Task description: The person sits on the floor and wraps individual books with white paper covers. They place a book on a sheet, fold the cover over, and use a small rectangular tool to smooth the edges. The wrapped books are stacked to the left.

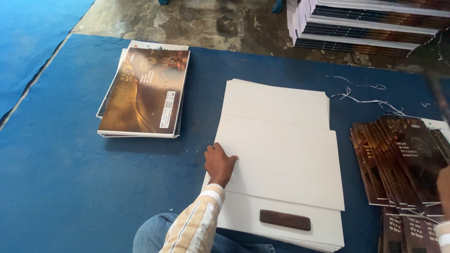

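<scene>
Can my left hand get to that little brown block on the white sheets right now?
Probably yes. The left hand rests on the white sheets' left edge, and the brown block lies uncovered on the same stack, near the body, with nothing between them.

By your left hand (219, 164) the sheets (281, 154) are plain white, no print. Your sleeve (197, 225) shows cream with orange-tan stripes and a white cuff; jeans (150, 234) blue. Near your wrist, the small bar (285, 219) is dark brown. Left of the hand, the printed covers (147, 91) are brown-gold with swirling light lines. Right of it, the fanned covers (403, 159) are dark brown. The mat (61, 178) is deep blue.
</scene>
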